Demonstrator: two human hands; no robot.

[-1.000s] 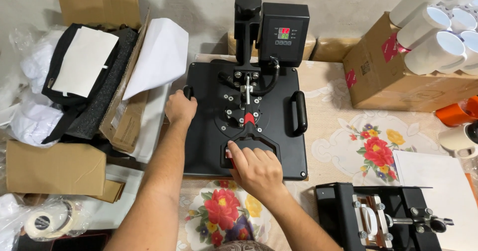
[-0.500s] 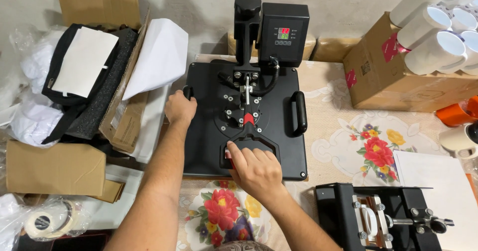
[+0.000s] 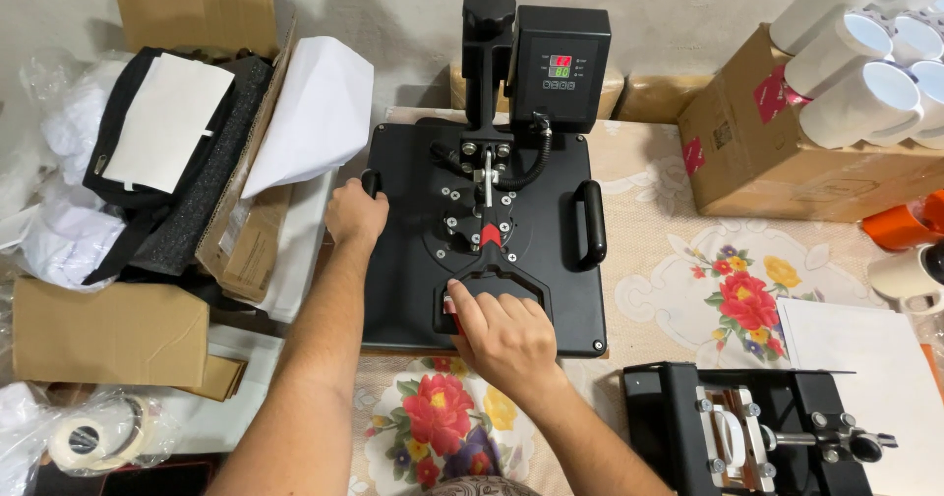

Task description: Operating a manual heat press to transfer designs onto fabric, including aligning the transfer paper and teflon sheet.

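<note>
On the flowered worktop (image 3: 678, 260) the black heat press (image 3: 482, 231) is sitting with its plate lying flat. Left hand (image 3: 356, 213) is curling around the side handle (image 3: 371, 181), right hand (image 3: 501, 334) is gripping the front lever (image 3: 492, 285); pressing looks under way, opening is not yet done.

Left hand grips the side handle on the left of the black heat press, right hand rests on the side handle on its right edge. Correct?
Not quite. In the head view the right hand rests on the front lever handle near the person; the right side handle is untouched. The left hand does grip the left side handle of the heat press.
</note>
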